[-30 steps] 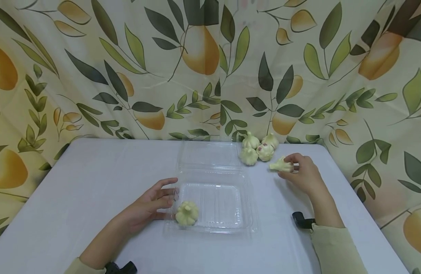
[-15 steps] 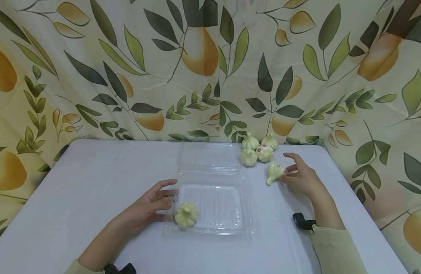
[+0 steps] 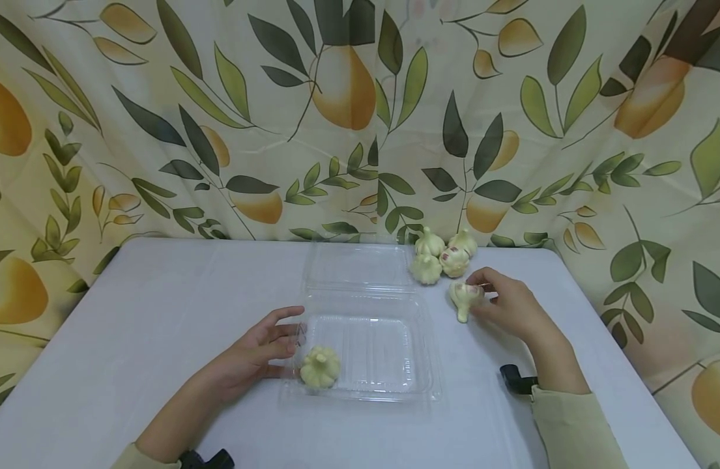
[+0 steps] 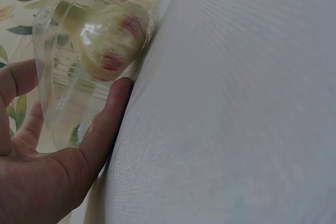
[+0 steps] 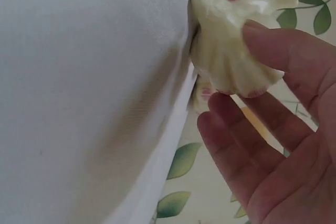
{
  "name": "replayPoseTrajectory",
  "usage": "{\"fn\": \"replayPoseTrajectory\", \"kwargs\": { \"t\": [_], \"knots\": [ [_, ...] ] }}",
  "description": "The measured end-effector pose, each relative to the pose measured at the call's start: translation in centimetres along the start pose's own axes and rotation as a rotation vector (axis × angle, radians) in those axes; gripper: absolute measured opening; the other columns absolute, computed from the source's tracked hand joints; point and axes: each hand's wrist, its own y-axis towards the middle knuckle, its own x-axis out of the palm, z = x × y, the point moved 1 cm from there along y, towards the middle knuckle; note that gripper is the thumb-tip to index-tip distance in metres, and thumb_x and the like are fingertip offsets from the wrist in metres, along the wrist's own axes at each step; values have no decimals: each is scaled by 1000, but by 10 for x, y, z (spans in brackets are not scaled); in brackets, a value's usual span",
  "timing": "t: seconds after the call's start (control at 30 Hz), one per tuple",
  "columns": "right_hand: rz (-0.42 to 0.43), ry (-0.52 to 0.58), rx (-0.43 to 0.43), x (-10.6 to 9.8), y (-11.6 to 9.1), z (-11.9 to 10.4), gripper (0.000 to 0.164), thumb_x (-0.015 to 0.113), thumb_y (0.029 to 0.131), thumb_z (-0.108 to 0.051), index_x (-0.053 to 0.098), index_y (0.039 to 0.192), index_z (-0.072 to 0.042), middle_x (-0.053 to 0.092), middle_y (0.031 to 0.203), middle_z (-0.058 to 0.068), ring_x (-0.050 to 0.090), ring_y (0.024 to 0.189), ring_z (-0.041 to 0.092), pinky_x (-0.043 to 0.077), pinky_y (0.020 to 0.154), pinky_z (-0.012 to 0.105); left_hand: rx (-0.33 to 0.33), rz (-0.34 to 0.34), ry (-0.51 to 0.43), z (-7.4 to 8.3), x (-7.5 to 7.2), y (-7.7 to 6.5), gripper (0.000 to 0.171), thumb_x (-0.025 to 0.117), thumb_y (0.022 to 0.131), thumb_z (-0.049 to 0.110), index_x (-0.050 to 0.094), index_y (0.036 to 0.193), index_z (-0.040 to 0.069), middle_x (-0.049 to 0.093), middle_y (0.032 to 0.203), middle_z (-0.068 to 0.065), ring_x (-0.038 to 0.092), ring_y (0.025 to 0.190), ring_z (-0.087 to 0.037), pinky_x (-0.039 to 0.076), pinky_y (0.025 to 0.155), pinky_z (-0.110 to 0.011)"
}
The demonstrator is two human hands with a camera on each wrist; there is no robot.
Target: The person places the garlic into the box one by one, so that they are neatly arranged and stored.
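Observation:
A clear plastic clamshell container [image 3: 374, 352] lies with its lid folded back on the table. One garlic bulb [image 3: 320, 368] sits in its near left corner; through the plastic, the left wrist view shows purple marks on that bulb [image 4: 113, 40]. My left hand [image 3: 257, 348] rests against the container's left side, fingers spread and nearly straight, the thumb low beside the wall. To the right of the container, my right hand [image 3: 509, 306] holds another garlic bulb [image 3: 465, 298] between thumb and fingers, its stem pointing toward me. The right wrist view shows the thumb pressed on this bulb [image 5: 226, 51].
Several more garlic bulbs [image 3: 425, 268] stand clustered at the table's back edge, right of the raised lid [image 3: 360, 266]. A white cloth covers the table [image 3: 178, 312]. Behind it hangs a curtain [image 3: 348, 85] patterned with leaves and fruit.
The bulb at my right hand has turned from stem pointing left to stem pointing toward me, and shifted slightly left and nearer. My left hand and the container stay in place.

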Motion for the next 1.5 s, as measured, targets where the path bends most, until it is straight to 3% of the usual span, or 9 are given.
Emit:
{"fn": "replayPoseTrajectory", "kwargs": {
  "t": [0.17, 0.33, 0.47, 0.6, 0.73, 0.9, 1.03, 1.23, 1.5],
  "knots": [
    [29, -6, 48, -1, 0, 2, 31, 75, 85, -12, 58, 110, -10, 69, 114, 16, 65, 108, 39, 53, 88, 54, -1, -1, -6, 1, 1, 0, 70, 61, 98, 14, 23, 157, 19, 25, 158, -21, 29, 141, -39, 51, 96, -52],
    [-6, -5, 109, -3, -1, 1, 44, 66, 94, -30, 56, 134, -14, 69, 111, 18, 64, 104, 35, 50, 83, 50, 2, -4, -8, 0, 0, 0, 70, 61, 98, 14, 23, 157, 19, 25, 157, -21, 30, 140, -38, 51, 96, -52],
    [-40, -20, 156, -3, -1, 1, 51, 55, 100, -35, 50, 147, -15, 63, 123, 24, 61, 109, 39, 48, 85, 53, 2, -2, -11, 0, -1, 1, 70, 61, 98, 13, 24, 157, 19, 25, 157, -21, 31, 140, -38, 51, 96, -52],
    [8, -76, 166, -4, -1, 0, 52, 56, 99, -40, 56, 140, -8, 57, 134, 28, 57, 118, 47, 45, 93, 63, -2, 4, -8, 0, -1, 1, 69, 61, 98, 13, 24, 157, 19, 26, 157, -20, 31, 140, -38, 51, 96, -52],
    [67, -115, 202, -6, -2, -2, 54, 64, 94, -48, 63, 126, -4, 64, 122, 27, 59, 112, 46, 46, 88, 60, -8, 12, 4, 0, -1, 2, 69, 60, 98, 13, 25, 156, 20, 26, 157, -20, 32, 140, -38, 51, 97, -52],
    [-4, -140, 213, -7, -2, -3, 60, 60, 95, -51, 57, 138, -9, 71, 109, 19, 64, 97, 35, 49, 75, 48, -17, 25, 17, -1, -2, 3, 69, 62, 97, 15, 26, 156, 21, 28, 156, -19, 35, 138, -37, 51, 96, -51],
    [-74, -166, 205, -5, 0, -3, 60, 57, 97, -48, 54, 141, -7, 66, 121, 24, 64, 104, 40, 50, 79, 53, -16, 28, 25, -1, -2, 3, 69, 63, 97, 16, 26, 156, 21, 28, 156, -19, 36, 138, -37, 51, 96, -51],
    [-62, -128, 121, 0, 2, -3, 55, 70, 91, -29, 55, 141, -10, 55, 136, 28, 60, 112, 46, 46, 89, 64, -10, 23, 22, -1, -1, 3, 69, 61, 98, 15, 26, 156, 21, 28, 157, -20, 35, 139, -39, 51, 96, -53],
    [-81, -1, 100, 5, 2, -1, 57, 78, 84, -18, 58, 137, -16, 53, 142, 23, 59, 116, 45, 47, 92, 60, -7, 16, 12, -1, -2, 2, 69, 61, 98, 13, 25, 156, 21, 27, 157, -20, 34, 139, -38, 51, 97, -52]
  ]
}}
